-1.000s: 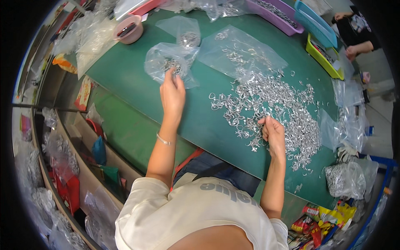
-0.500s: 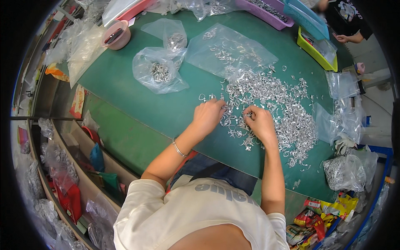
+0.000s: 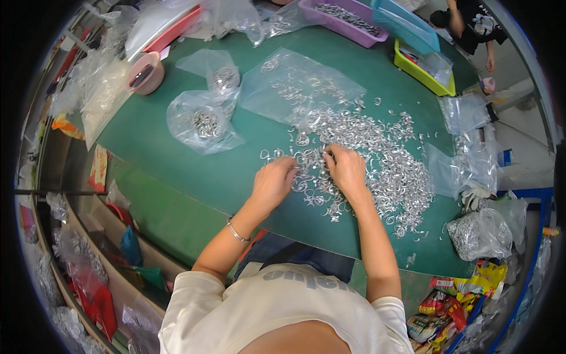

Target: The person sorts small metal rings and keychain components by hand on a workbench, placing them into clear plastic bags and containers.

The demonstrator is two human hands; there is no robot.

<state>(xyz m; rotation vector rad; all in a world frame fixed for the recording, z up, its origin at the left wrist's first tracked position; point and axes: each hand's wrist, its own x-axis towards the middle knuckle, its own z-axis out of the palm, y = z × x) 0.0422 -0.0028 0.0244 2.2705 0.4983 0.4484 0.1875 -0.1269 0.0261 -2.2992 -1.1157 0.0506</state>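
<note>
A heap of small silver metal rings [image 3: 389, 171] spreads over the green table in front of me. At its near-left edge my left hand [image 3: 275, 180] rests low with fingers drawn together among the rings; what they hold, if anything, is hidden. My right hand [image 3: 348, 169] reaches into the left part of the heap, thumb and finger pinched at some small silver piece too small to make out. A few loose rings [image 3: 265, 154] lie just beyond my left hand. Farther out, a flat clear plastic bag [image 3: 283, 88] has more rings scattered on it.
Two clear bags with rings, a nearer one [image 3: 206, 144] and a farther one [image 3: 226, 62], stand left of the heap. A pink bowl [image 3: 154, 82], purple basket [image 3: 365, 39] and green basket [image 3: 413, 66] line the far side. A filled bag [image 3: 471, 239] sits right; another person [image 3: 471, 26] is beyond.
My right hand has moved away from me, farther into the heap's left part. My left hand stays about where it was among the rings. The whole view has shifted slightly.
</note>
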